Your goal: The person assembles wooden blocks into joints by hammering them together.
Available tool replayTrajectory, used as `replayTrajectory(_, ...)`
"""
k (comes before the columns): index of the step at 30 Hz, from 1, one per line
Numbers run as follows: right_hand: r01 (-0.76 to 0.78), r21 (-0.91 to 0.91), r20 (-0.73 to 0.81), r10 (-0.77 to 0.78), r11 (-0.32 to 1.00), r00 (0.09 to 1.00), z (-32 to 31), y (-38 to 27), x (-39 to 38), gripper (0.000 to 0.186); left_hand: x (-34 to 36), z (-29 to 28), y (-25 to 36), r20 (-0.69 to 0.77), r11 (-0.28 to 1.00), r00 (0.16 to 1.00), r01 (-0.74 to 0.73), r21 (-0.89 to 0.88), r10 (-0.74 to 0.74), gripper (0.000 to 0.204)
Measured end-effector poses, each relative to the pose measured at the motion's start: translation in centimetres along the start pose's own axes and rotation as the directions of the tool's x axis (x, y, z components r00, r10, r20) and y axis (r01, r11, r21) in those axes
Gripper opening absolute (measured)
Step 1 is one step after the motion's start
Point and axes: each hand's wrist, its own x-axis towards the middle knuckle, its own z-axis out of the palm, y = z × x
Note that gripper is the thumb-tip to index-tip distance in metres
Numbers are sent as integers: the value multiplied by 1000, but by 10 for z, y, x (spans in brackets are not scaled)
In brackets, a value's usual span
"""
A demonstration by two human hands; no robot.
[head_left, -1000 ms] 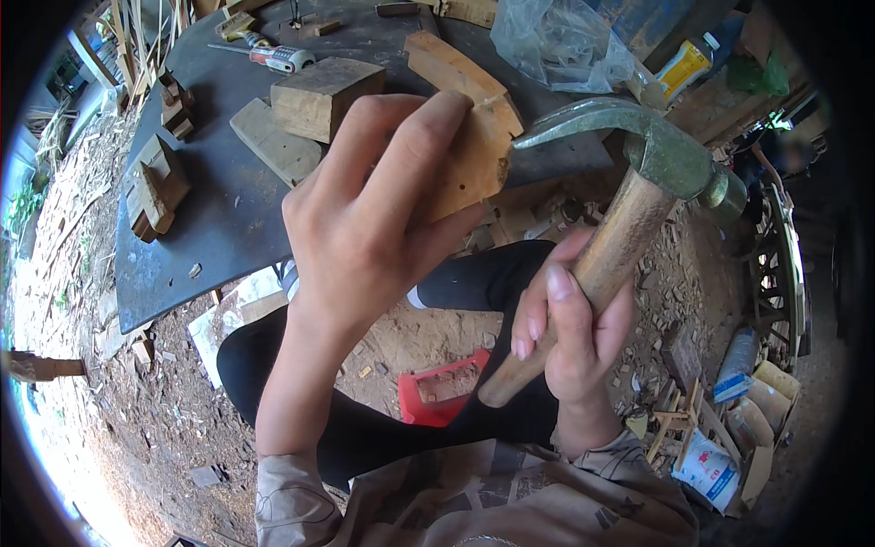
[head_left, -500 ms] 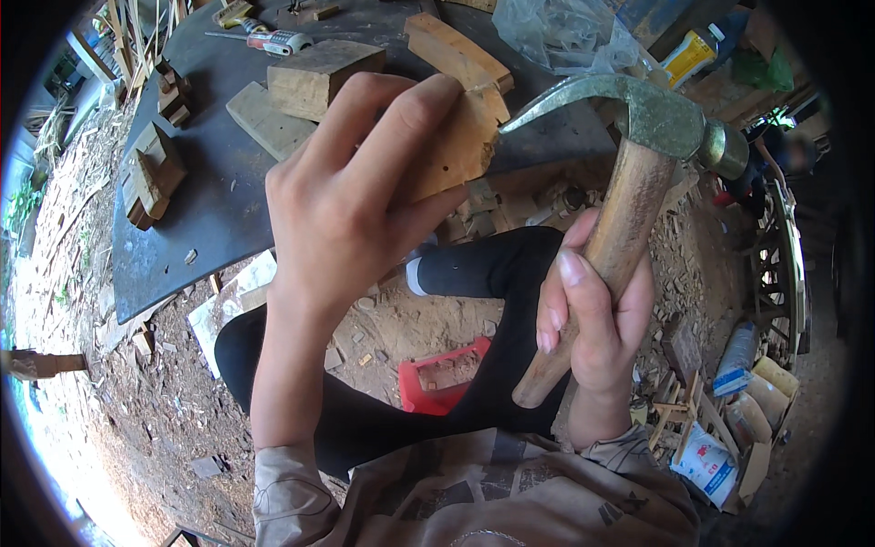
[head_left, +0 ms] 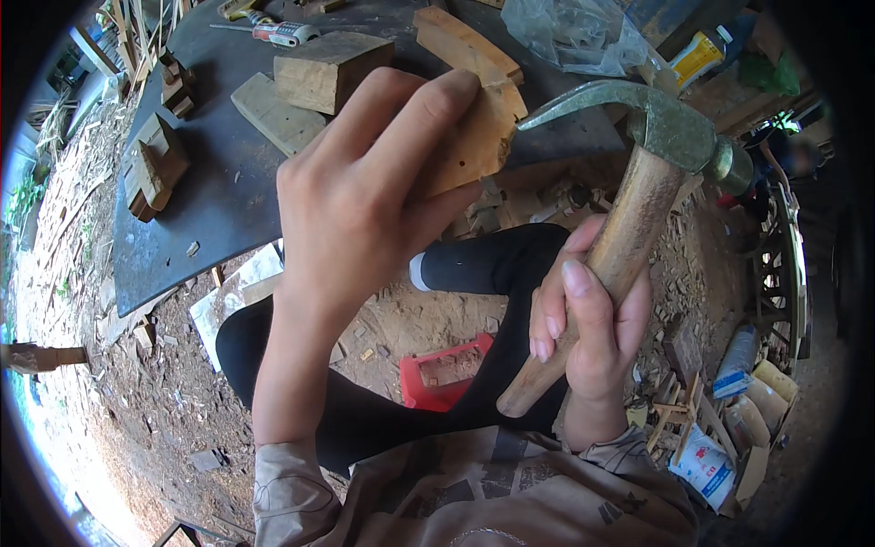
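Dark tabletop [head_left: 214, 214] around 11 o'clock. Left hand [head_left: 351, 196] pinches a wooden block [head_left: 478, 146] near 12: probably light, stiff, edges best. Right hand [head_left: 597, 333] grips a claw hammer [head_left: 649, 182] toward 2, likely head-heavy, so handle [head_left: 627, 232] only.

A passage runs over the table [head_left: 219, 214] from its near left corner, between the notched wooden piece [head_left: 157, 169] at the left edge and the flat board [head_left: 276, 114]. The left hand [head_left: 351, 187] and hammer [head_left: 640, 196] obstruct approach toward the right corner.
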Motion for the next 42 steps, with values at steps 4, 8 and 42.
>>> replayTrajectory(4,-64,84,83,57,994,995,-10,-6,2,21,1,-4,-3,35,1000,999,-1,2,1,68)
replayTrajectory(8,-85,35,109,81,996,991,-9,-8,2,22,3,-9,-8,79,1000,997,5,30,-7,67)
replayTrajectory(42,242,-155,-100,-259,958,961,-20,24,20,53,4,-11,-12,225,997,971,82,-1,-80,55)
